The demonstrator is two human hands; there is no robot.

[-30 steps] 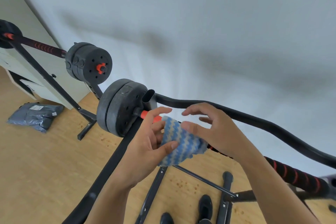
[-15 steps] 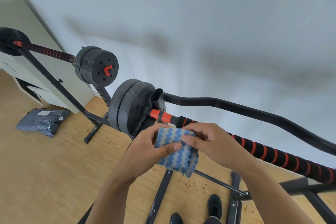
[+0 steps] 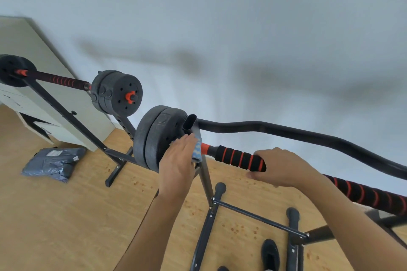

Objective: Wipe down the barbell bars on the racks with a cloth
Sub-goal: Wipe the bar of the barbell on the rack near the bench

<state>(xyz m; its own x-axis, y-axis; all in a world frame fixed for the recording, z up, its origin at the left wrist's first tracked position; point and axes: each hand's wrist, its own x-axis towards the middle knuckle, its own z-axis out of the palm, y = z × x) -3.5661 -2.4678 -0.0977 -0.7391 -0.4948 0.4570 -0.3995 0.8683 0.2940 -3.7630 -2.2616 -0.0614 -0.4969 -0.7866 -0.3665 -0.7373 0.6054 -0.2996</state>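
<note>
The near barbell bar [image 3: 239, 158], black foam with red stripes, lies on a black rack [image 3: 206, 180] and runs from the black weight plates [image 3: 154, 138] down to the right. My left hand [image 3: 177, 164] holds a blue-and-white cloth [image 3: 197, 149] against the bar's red end, right beside the plates; only the cloth's right edge shows under my fingers. My right hand [image 3: 284, 168] grips the foam part of the bar further right. A second barbell [image 3: 61, 80] rests on another rack at the far left.
A curved black rail [image 3: 286, 133] runs behind the near bar. A white cabinet [image 3: 33, 103] stands at the left wall. A grey plastic-wrapped package [image 3: 52, 164] lies on the wooden floor. Rack feet and crossbars [image 3: 257, 218] and my dark shoes [image 3: 269, 254] are below.
Both hands held the cloth in front of the bar before. Now my left hand has carried it up to the bar's end by the plates, and my right hand has let go and taken the bar.
</note>
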